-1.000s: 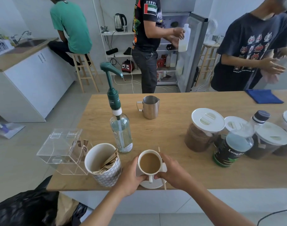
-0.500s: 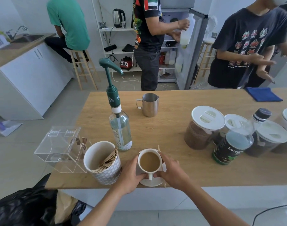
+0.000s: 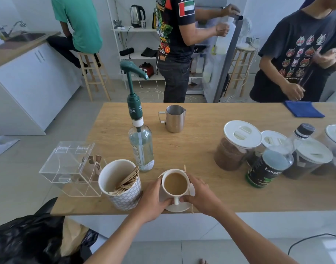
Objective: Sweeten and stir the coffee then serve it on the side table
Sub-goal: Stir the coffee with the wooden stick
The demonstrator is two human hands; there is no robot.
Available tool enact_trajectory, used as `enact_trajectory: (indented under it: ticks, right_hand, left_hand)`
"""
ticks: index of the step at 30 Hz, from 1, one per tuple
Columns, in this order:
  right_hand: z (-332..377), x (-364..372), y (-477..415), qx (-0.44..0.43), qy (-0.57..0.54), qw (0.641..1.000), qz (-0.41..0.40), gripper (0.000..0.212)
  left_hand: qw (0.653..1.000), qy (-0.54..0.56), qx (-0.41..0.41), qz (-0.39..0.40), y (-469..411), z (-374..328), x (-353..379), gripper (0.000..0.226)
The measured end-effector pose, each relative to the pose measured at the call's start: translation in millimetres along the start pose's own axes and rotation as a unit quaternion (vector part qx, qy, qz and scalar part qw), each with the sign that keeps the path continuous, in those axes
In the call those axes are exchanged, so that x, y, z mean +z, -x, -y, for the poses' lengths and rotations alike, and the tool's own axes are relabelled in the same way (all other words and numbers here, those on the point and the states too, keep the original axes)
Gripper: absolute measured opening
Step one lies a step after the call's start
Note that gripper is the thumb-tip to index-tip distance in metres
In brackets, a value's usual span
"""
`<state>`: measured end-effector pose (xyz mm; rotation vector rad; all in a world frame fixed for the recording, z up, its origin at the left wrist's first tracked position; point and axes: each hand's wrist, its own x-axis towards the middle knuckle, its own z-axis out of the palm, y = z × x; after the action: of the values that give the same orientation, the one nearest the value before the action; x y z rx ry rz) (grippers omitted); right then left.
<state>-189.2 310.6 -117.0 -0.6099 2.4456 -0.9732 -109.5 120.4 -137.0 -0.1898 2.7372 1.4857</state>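
Note:
A white cup of milky coffee [image 3: 175, 183] stands on a white saucer [image 3: 177, 208] near the front edge of the wooden counter [image 3: 201, 145], its handle pointing toward me. My left hand [image 3: 153, 201] grips the saucer's left rim and my right hand [image 3: 198, 195] grips its right rim. A wooden stir stick [image 3: 192, 209] lies across the saucer under my right hand. Just behind the cup stands a clear syrup bottle [image 3: 141, 147] with a green pump.
Left of the cup are a white mug of wooden stirrers [image 3: 120, 184] and a clear acrylic box [image 3: 71, 168]. A steel pitcher [image 3: 174, 119] stands mid-counter. Lidded jars [image 3: 237, 145], a green tin [image 3: 266, 170] and a blue cloth [image 3: 303, 109] fill the right. Three people stand or sit beyond the counter.
Both hands have stayed on the saucer, which sits at the same spot on the counter. My view has shifted slightly. The people behind have moved their arms.

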Motion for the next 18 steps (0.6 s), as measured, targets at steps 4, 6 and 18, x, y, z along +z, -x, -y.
enact_trajectory:
  ticks: [4, 6, 18]
  right_hand:
    - [-2, -3, 4, 0.008, 0.017, 1.0, -0.003, 0.083]
    - [-4, -7, 7, 0.016, 0.031, 0.999, -0.009, 0.078]
    - [-17, -27, 13, 0.12, 0.008, 0.99, -0.074, 0.034]
  left_hand:
    - [0.999, -0.037, -0.018, 0.011, 6, 12, 1, 0.078]
    - [0.999, -0.033, -0.036, 0.002, 5, 18, 0, 0.076]
    - [0.988, -0.039, 0.019, -0.146, 1, 33, 26, 0.046]
